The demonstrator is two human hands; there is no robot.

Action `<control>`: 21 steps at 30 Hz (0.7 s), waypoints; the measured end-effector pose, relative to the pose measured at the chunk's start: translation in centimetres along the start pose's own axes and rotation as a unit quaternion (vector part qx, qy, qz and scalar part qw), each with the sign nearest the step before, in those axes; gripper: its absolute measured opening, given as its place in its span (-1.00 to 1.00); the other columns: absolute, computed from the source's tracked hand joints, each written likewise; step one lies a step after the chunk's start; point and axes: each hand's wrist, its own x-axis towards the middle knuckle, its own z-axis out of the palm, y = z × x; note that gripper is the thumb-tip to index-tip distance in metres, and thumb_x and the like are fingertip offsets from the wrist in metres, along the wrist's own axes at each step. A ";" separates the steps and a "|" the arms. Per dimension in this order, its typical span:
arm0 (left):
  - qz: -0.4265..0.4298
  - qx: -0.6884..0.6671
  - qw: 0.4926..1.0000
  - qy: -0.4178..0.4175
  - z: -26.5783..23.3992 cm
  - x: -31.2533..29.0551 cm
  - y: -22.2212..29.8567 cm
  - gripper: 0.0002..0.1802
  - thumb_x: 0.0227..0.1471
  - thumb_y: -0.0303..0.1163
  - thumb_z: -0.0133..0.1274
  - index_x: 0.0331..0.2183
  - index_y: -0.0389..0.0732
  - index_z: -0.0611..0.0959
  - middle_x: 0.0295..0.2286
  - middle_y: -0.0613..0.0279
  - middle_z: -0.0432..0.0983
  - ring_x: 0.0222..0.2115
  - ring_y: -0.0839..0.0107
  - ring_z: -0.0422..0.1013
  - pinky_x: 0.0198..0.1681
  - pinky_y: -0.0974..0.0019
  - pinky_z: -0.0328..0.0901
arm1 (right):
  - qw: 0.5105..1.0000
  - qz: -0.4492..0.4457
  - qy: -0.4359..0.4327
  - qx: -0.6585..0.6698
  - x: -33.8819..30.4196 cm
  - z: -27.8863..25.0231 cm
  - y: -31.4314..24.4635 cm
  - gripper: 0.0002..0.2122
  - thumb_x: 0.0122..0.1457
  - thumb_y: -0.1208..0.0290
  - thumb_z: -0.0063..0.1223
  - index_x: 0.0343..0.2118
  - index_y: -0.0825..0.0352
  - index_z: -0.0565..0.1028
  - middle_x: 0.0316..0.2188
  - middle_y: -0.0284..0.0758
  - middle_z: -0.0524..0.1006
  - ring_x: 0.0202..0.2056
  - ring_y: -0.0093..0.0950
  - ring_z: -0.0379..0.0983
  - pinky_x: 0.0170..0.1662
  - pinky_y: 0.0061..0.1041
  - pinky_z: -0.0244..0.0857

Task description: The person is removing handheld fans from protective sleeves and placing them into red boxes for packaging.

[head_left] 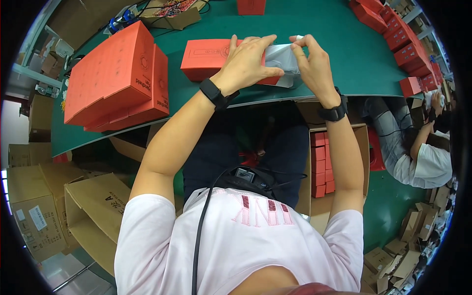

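A red carton (205,55) lies on its side near the front edge of the green table (344,54). My left hand (247,60) grips it from above, fingers over the far edge and thumb by its right end. That end is open, and a whitish, translucent plastic bag (281,57) sticks out of it. At the bag's right side my right hand (315,68) pinches with thumb and forefinger; the fingertip wears a white cover. What the bag holds inside the carton is hidden. A black band circles each wrist.
Stacked red cartons (105,78) stand at the left, more line the table's far right (408,49). An open cardboard box (364,147) of small red boxes sits under my right arm. Another person (423,157) sits at right. Empty-looking brown boxes (93,211) are lower left.
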 end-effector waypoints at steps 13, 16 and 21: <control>0.033 -0.315 0.944 0.092 -0.3 4.7 1.6 0.20 -0.19 -0.43 0.46 0.36 -0.19 0.09 0.01 -0.05 0.50 0.00 0.18 0.49 0.11 0.23 0.36 | 0.989 -0.036 0.128 0.064 4.3 -2.4 -3.1 -0.70 0.41 0.31 -0.04 0.02 0.44 0.49 -0.13 -0.21 0.63 -0.10 -0.42 0.56 -0.01 -0.47 0.40; 0.037 -0.450 0.881 0.140 1.3 5.2 0.1 0.07 -0.18 -0.48 0.44 0.30 -0.26 0.19 -0.03 0.02 0.54 -0.02 0.20 0.50 0.09 0.19 0.39 | 0.974 0.103 0.089 0.180 0.7 -2.3 -1.4 -0.56 0.49 0.17 -0.25 0.05 0.50 0.47 -0.09 -0.16 0.61 0.00 -0.40 0.51 0.10 -0.44 0.34; -0.008 -0.714 0.650 0.261 0.8 6.9 0.3 -0.60 0.11 -0.37 0.28 -0.03 -0.08 0.51 -0.15 0.23 0.56 -0.07 0.27 0.50 0.00 0.11 0.44 | 0.990 0.088 0.082 0.072 -4.6 -1.3 -1.7 -0.70 0.45 0.33 -0.17 0.05 0.38 0.52 -0.07 -0.28 0.62 0.02 -0.43 0.49 0.18 -0.45 0.26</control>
